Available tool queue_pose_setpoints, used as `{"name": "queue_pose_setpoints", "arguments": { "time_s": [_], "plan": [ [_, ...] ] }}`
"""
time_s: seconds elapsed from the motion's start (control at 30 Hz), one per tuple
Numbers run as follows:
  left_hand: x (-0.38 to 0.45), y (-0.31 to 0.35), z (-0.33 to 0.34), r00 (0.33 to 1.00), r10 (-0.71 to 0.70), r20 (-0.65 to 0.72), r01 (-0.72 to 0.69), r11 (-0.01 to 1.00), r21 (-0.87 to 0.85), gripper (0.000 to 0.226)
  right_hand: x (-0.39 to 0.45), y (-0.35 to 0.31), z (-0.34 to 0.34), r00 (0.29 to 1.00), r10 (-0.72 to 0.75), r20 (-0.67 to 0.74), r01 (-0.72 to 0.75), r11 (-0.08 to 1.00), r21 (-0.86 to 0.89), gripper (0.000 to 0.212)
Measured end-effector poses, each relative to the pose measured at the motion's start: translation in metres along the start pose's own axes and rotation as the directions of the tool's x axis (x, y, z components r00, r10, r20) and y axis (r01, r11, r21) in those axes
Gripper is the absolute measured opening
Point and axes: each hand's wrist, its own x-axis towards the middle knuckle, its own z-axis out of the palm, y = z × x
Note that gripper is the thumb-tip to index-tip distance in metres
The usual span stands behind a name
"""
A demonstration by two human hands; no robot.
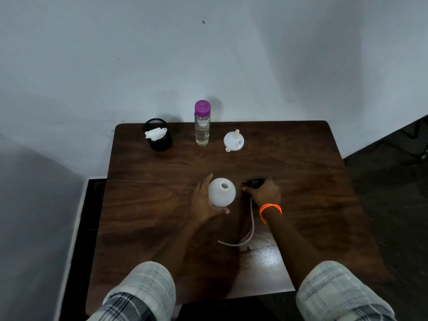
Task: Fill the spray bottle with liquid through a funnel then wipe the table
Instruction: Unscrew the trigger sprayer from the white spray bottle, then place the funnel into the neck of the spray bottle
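A white spray bottle [221,193] stands upright in the middle of the dark wooden table [301,181], its neck uncapped. My left hand [203,202] is wrapped around its left side. My right hand [264,193] rests on the table just right of the bottle, closed on the black spray head [253,183]. The spray head's white dip tube [251,224] trails toward me over the tabletop. A white funnel [234,141] lies upside down at the back, spout up. Left of it stands a clear bottle of liquid [202,126] with a purple cap.
A black mesh cup [159,141] holding a crumpled white cloth [155,133] sits at the back left of the table. A pale wall runs right behind the table's far edge. Dark floor lies to the right.
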Motion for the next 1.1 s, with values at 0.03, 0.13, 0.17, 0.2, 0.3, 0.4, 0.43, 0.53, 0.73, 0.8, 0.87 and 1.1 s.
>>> {"name": "queue_pose_setpoints", "arguments": {
  "time_s": [0.03, 0.13, 0.17, 0.2, 0.3, 0.4, 0.43, 0.53, 0.73, 0.8, 0.87, 1.1],
  "plan": [
    [-0.001, -0.001, -0.003, 1.0, -0.002, 0.008, 0.002, 1.0, 0.009, 0.128, -0.001, 0.0, -0.002, 1.0, -0.008, 0.006, 0.008, 1.0, -0.011, 0.082],
    [-0.004, -0.004, -0.016, 0.999, 0.023, 0.048, -0.025, 0.998, 0.05, 0.122, -0.004, -0.004, -0.009, 1.0, -0.018, 0.002, 0.018, 0.999, -0.039, 0.08],
    [-0.005, -0.004, -0.021, 0.997, 0.028, 0.066, -0.032, 0.997, 0.065, 0.119, -0.003, -0.005, -0.012, 1.0, -0.025, -0.007, 0.024, 0.998, -0.052, 0.079],
    [-0.006, -0.005, -0.027, 0.996, 0.027, 0.086, -0.034, 0.996, 0.079, 0.115, -0.003, -0.007, -0.015, 0.999, -0.027, -0.016, 0.026, 0.997, -0.066, 0.078],
    [-0.006, -0.008, -0.043, 0.997, -0.002, 0.083, -0.007, 0.994, 0.106, 0.097, 0.004, -0.015, -0.021, 0.997, -0.065, -0.035, 0.062, 0.995, -0.078, 0.069],
    [-0.001, -0.008, -0.058, 1.0, -0.017, -0.003, 0.017, 0.995, 0.098, 0.08, 0.012, -0.031, -0.028, 0.998, -0.066, -0.023, 0.064, 0.994, -0.089, 0.06],
    [0.003, -0.007, -0.062, 0.999, -0.025, -0.02, 0.027, 0.994, 0.104, 0.076, 0.016, -0.036, -0.028, 0.996, -0.082, -0.025, 0.079, 0.993, -0.083, 0.057],
    [0.02, -0.006, -0.07, 0.997, -0.037, -0.062, 0.043, 0.994, 0.103, 0.069, 0.028, -0.05, -0.026, 0.992, -0.126, -0.024, 0.125, 0.991, -0.05, 0.048],
    [0.059, 0.006, -0.065, 0.99, -0.125, -0.057, 0.124, 0.992, -0.021, 0.054, 0.053, -0.077, -0.011, 0.976, -0.215, -0.026, 0.212, 0.974, -0.082, 0.033],
    [0.074, 0.01, -0.061, 0.986, -0.163, -0.023, 0.161, 0.985, -0.065, 0.051, 0.063, -0.083, -0.006, 0.973, -0.23, -0.005, 0.228, 0.969, -0.089, 0.027],
    [0.093, 0.017, -0.054, 0.977, -0.212, 0.03, 0.214, 0.972, -0.096, 0.049, 0.076, -0.087, 0.001, 0.972, -0.235, 0.016, 0.236, 0.97, -0.064, 0.015],
    [0.155, 0.034, -0.022, 0.921, -0.345, 0.18, 0.38, 0.898, -0.221, 0.052, 0.118, -0.103, 0.011, 0.984, -0.178, 0.016, 0.177, 0.983, 0.043, 0.018]
  ]
}}
